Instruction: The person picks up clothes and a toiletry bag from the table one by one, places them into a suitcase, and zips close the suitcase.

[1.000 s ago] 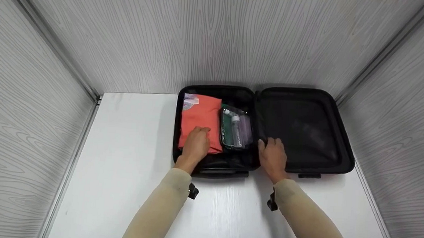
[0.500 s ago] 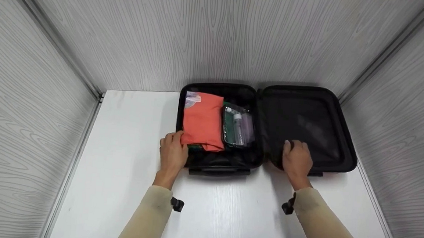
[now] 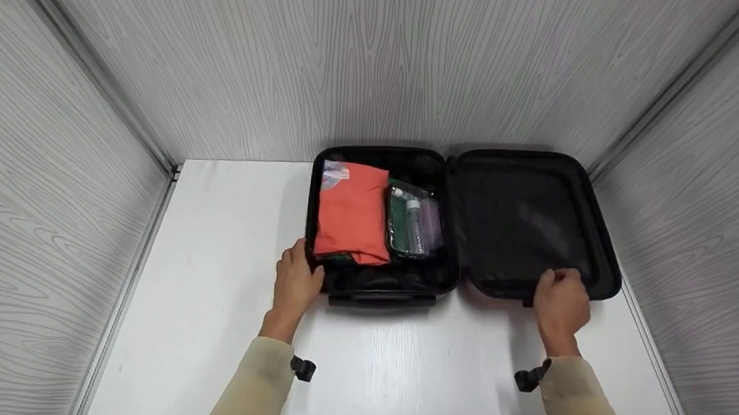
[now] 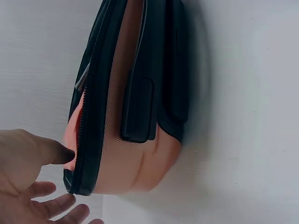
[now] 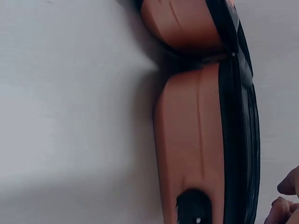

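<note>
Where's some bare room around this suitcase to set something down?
White table left of the suitcase, up to the back wall; also the strip in front, between the sleeves. The right half has bare lining beyond the right hand. Crowded: the left half, with orange cloth and clear pouch.

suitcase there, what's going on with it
A person is at an open suitcase on a white table. Their left hand is at the near outer corner of the left half, which holds folded orange cloth and a clear pouch with a bottle inside. Their right hand, loosely curled, is over the near edge of the right half, holding nothing visible.
</note>
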